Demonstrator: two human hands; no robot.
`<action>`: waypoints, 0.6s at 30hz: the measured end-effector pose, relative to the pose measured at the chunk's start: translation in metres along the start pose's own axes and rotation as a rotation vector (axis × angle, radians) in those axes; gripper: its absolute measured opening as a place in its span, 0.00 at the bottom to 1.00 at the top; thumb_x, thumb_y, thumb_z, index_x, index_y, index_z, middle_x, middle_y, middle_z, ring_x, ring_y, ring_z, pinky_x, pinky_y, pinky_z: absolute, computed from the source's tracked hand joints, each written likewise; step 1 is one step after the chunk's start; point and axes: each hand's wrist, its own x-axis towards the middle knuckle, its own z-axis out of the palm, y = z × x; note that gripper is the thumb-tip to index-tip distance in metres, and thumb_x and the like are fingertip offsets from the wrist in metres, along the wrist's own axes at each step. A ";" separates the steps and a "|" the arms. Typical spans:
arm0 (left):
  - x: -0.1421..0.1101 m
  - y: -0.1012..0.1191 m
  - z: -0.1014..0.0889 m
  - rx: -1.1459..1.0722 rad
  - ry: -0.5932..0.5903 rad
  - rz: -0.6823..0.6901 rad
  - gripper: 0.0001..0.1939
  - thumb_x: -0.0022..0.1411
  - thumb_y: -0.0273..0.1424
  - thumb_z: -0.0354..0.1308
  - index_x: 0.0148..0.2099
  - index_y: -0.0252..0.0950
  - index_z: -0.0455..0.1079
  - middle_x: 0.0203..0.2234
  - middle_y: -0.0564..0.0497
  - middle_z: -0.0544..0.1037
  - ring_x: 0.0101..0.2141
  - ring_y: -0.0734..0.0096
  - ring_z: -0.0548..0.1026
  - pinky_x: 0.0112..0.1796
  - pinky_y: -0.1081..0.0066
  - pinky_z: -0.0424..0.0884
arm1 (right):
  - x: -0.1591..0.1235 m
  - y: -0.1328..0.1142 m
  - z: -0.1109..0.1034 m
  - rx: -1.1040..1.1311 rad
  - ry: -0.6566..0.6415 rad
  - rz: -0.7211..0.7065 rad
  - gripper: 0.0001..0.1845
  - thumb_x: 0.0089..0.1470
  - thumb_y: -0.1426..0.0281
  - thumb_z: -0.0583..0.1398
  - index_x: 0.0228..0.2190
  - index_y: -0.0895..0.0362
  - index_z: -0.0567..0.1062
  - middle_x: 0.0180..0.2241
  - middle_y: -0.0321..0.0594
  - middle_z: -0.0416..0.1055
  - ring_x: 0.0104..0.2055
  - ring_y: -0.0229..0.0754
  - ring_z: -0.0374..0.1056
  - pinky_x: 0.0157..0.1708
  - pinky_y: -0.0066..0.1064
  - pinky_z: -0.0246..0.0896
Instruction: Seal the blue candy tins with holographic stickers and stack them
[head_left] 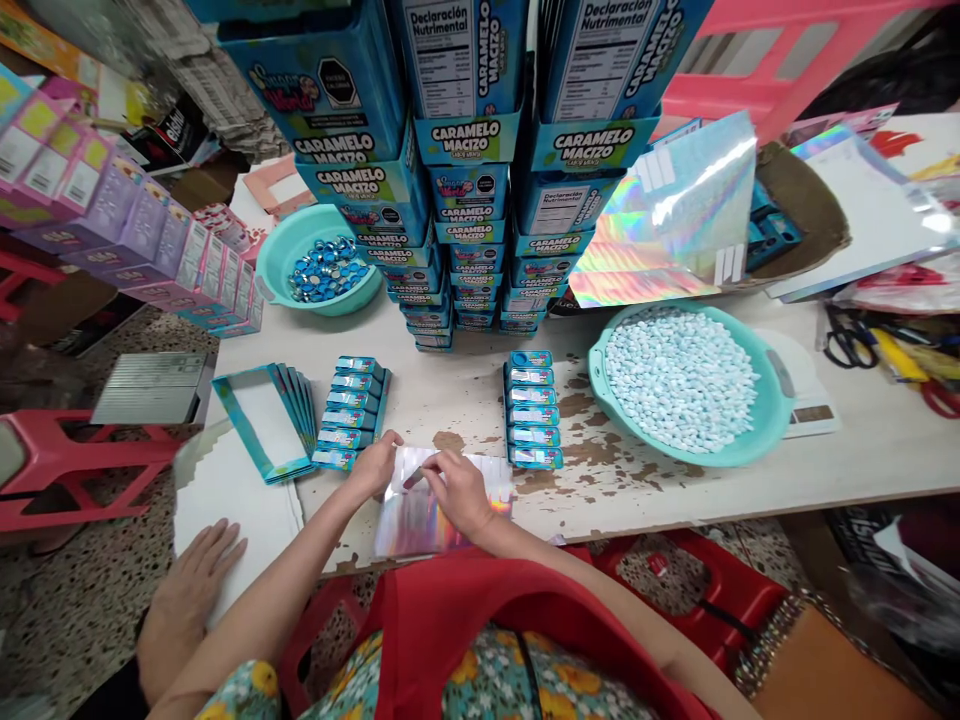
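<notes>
Whitish worktable [637, 495], paint worn through to brown patches, over a speckled floor [52, 620]. At the near edge, one iridescent silver sheet [442, 525], flat, beneath both hands. Left hand [377, 465]: fingers at the sheet's upper left corner, pinching or merely pressing, cannot tell which. Right hand [459, 492]: above the sheet's middle, thumb and fingers closed on a small thin piece [414, 477], too small to identify. To either side of the sheet, one row of small blue packs each: left row [349, 412], just beside the left hand; right row [534, 410], near the sheet's upper right corner. Further left, nested blue-green open trays [262, 425], tilted and fanned; below, white sheets [232, 520] with a co-worker's hand [191, 590] resting open on top. Beyond the left row, turquoise basin [319, 300] of blue and silver wrapped candies [328, 270]. To the right, larger turquoise basin [694, 455] filled with pale candies [679, 380]. At the back center, three tall stacks of blue "CARAMELO MACIZO" boxes [472, 140]. Far left, purple and pink boxes [142, 220], piled in a slanting row. Back right, glossy holographic sheets [675, 220], partly over a brown carton [810, 215] with blue packs inside. Far right, black-handled scissors [850, 345] beside a yellow-handled tool [898, 355]. Left of the table, red stool [97, 465] bearing a ribbed metallic box [150, 388].
</notes>
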 end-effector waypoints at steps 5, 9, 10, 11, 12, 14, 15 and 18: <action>-0.009 0.041 0.000 -0.112 0.189 0.252 0.18 0.62 0.36 0.45 0.52 0.37 0.61 0.51 0.42 0.67 0.53 0.59 0.63 0.50 0.63 0.60 | 0.011 0.002 -0.045 0.200 0.154 0.102 0.05 0.56 0.70 0.56 0.29 0.55 0.71 0.29 0.36 0.69 0.32 0.37 0.66 0.34 0.29 0.60; 0.000 0.095 0.012 -0.565 -0.228 0.372 0.19 0.57 0.43 0.52 0.46 0.35 0.63 0.36 0.46 0.74 0.38 0.66 0.73 0.38 0.70 0.68 | 0.018 0.021 -0.070 0.255 0.252 0.191 0.05 0.55 0.68 0.57 0.29 0.56 0.71 0.29 0.36 0.69 0.32 0.37 0.65 0.34 0.28 0.60; 0.007 0.108 0.014 -0.618 -0.311 0.342 0.18 0.57 0.44 0.52 0.41 0.34 0.63 0.29 0.49 0.74 0.30 0.70 0.73 0.32 0.72 0.68 | 0.020 0.028 -0.074 0.249 0.296 0.226 0.05 0.55 0.68 0.56 0.30 0.56 0.71 0.29 0.36 0.69 0.32 0.37 0.65 0.34 0.29 0.61; 0.015 0.120 0.016 -0.644 -0.360 0.312 0.17 0.57 0.44 0.52 0.37 0.34 0.63 0.23 0.52 0.71 0.23 0.74 0.70 0.26 0.74 0.65 | 0.024 0.036 -0.078 0.233 0.348 0.257 0.06 0.55 0.67 0.56 0.30 0.56 0.71 0.29 0.36 0.69 0.32 0.38 0.65 0.35 0.29 0.60; 0.025 0.132 0.017 -0.650 -0.375 0.295 0.17 0.56 0.44 0.52 0.36 0.34 0.62 0.19 0.55 0.68 0.19 0.77 0.66 0.23 0.76 0.62 | 0.029 0.045 -0.082 0.210 0.407 0.282 0.06 0.55 0.67 0.56 0.30 0.56 0.71 0.30 0.37 0.68 0.33 0.38 0.65 0.35 0.29 0.60; 0.048 0.153 0.014 -0.633 -0.344 0.326 0.16 0.56 0.43 0.53 0.38 0.35 0.60 0.17 0.58 0.65 0.16 0.80 0.62 0.20 0.79 0.57 | 0.043 0.065 -0.089 0.161 0.525 0.308 0.07 0.54 0.66 0.56 0.30 0.56 0.71 0.32 0.39 0.67 0.35 0.40 0.64 0.37 0.31 0.60; 0.060 0.163 0.012 -0.616 -0.325 0.363 0.15 0.56 0.41 0.53 0.40 0.35 0.60 0.17 0.59 0.65 0.16 0.80 0.61 0.20 0.79 0.57 | 0.051 0.074 -0.094 0.136 0.576 0.314 0.07 0.53 0.66 0.56 0.29 0.56 0.72 0.34 0.40 0.67 0.36 0.40 0.64 0.38 0.31 0.60; 0.096 0.189 0.004 -0.570 -0.287 0.465 0.12 0.56 0.36 0.51 0.42 0.36 0.58 0.15 0.61 0.64 0.16 0.80 0.61 0.20 0.80 0.56 | 0.077 0.100 -0.108 0.027 0.678 0.322 0.08 0.50 0.66 0.57 0.27 0.56 0.73 0.33 0.40 0.65 0.38 0.42 0.62 0.41 0.34 0.58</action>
